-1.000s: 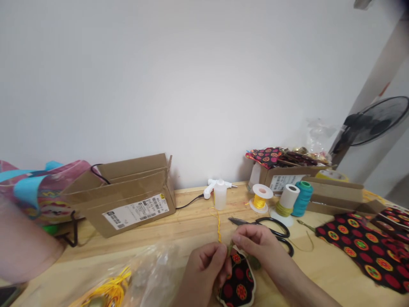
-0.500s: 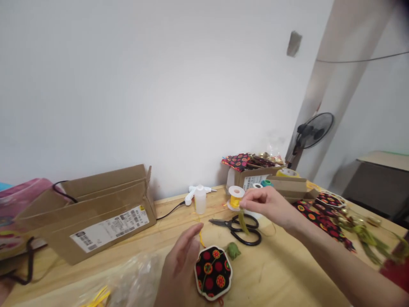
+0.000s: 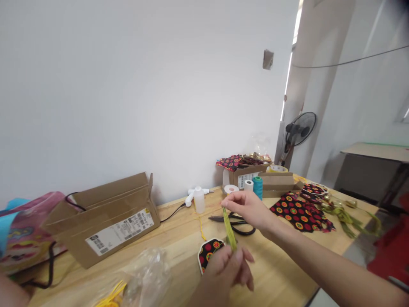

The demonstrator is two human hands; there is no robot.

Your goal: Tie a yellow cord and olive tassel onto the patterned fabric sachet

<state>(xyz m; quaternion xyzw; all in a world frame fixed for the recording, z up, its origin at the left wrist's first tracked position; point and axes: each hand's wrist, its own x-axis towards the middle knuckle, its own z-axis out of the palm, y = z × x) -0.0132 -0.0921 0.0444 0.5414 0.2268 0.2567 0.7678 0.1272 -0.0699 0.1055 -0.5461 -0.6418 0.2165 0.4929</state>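
A green tassel (image 3: 228, 230) is stretched upright between my two hands. My right hand (image 3: 247, 209) pinches its top end between thumb and fingertips. Lower down, my left hand (image 3: 227, 266) is closed round the tassel's strands. Under my left hand lies a black, flower-patterned fabric piece (image 3: 208, 250) with a pale scalloped edge, partly covered by the hand. A yellow cord (image 3: 202, 228) runs from its top. Behind the tassel, black-handled scissors (image 3: 245, 232) lie on the wooden table (image 3: 179, 238), partly hidden by my right hand.
Behind stand a white bottle (image 3: 200, 200), a corded white tool (image 3: 191, 197) and a teal thread spool (image 3: 257, 187). A cardboard box (image 3: 105, 230) and plastic bag (image 3: 150, 273) are left; patterned fabric (image 3: 302, 213) lies right. Another person's arm (image 3: 11, 290) shows at lower left.
My right hand has brought the tassel leftward and down toward my left hand. My left hand, open beside the fabric piece before, has closed on the strands. The view has turned slightly right.
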